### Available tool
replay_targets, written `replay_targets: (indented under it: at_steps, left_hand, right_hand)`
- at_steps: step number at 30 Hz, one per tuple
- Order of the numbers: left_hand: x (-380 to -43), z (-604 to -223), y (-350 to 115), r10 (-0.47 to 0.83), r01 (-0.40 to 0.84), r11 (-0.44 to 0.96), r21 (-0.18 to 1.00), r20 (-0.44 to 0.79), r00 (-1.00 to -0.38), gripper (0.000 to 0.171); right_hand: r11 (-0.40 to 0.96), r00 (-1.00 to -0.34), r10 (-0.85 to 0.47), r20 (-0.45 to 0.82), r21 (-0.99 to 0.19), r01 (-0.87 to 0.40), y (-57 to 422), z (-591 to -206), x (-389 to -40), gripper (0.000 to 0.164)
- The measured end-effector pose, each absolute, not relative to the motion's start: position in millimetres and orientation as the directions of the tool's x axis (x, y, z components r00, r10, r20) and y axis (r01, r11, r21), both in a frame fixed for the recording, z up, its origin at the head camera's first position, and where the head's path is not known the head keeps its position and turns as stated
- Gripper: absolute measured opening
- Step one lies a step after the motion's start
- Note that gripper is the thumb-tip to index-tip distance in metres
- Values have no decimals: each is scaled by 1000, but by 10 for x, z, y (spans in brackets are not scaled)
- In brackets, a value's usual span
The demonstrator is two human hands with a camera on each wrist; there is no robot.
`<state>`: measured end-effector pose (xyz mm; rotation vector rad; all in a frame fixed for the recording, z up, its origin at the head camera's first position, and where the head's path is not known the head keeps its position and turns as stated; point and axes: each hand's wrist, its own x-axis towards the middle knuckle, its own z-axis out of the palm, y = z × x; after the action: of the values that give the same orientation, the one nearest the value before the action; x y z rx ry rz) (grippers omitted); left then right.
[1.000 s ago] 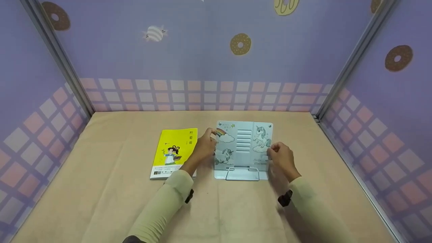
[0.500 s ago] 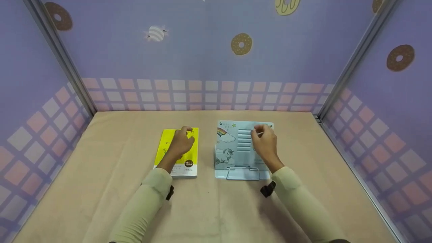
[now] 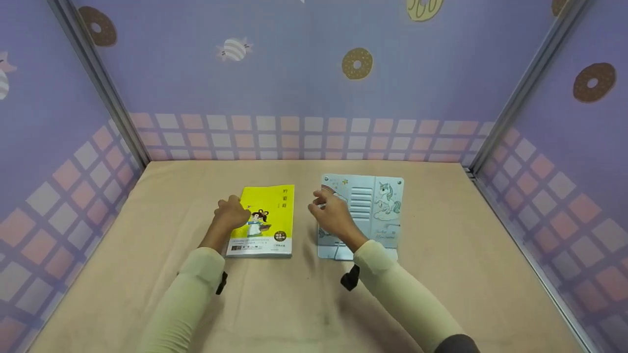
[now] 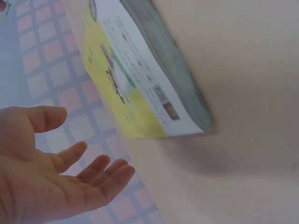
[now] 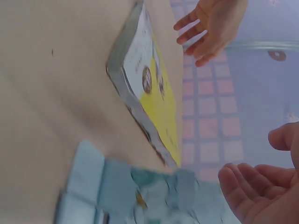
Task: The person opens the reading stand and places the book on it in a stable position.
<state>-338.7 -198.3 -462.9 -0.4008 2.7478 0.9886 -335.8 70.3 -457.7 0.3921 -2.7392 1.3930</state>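
Note:
A thick yellow book [image 3: 274, 206] with a white band along its lower cover lies flat on the cloth, left of centre. My left hand [image 3: 228, 214] hovers at its left edge; in the left wrist view the fingers [image 4: 107, 184] are spread loosely, apart from the book. To the right stands a pale blue book stand [image 3: 387, 215] printed with unicorns and a rainbow, its back plate tilted up. My right hand [image 3: 333, 212] is over the stand's left side with relaxed fingers, holding nothing, and covers part of the rainbow and the front wire.
A beige cloth [image 3: 294, 304] covers the table. A purple wall [image 3: 304, 88] with a pink and white check border closes off the back, with side walls left and right. Grey metal posts [image 3: 93, 83] stand at the back corners.
My hands have let go of the book stand's two sides. The left hand has moved left across the book to its left edge; the right has moved left across the stand.

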Motion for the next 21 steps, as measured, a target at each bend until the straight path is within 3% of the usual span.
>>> replay_targets:
  at_steps: [7,16,18,21]
  left_hand:
    - [-3322,-4743,-2066,-228,-414,715,564,-371,-900,51]
    - [-3305,-4817,-2066,-198,-409,736,539,-407,-892,37]
    - [-3308,-4828,-2082,-192,-398,750,529,-401,-896,32]
    - [-3315,-4842,-2107,-205,-403,746,531,-393,-896,25]
  right_hand:
    - [577,-975,-215,-52,-813,-84,305,-4778,-3237,54]
    - [583,-950,-129,-285,-796,160,126,-5036,-3218,62]
    - [578,-942,-123,-313,-794,188,107,-5084,-3222,60]
    - [559,-929,-129,-346,-799,221,75,-5131,-3225,42]
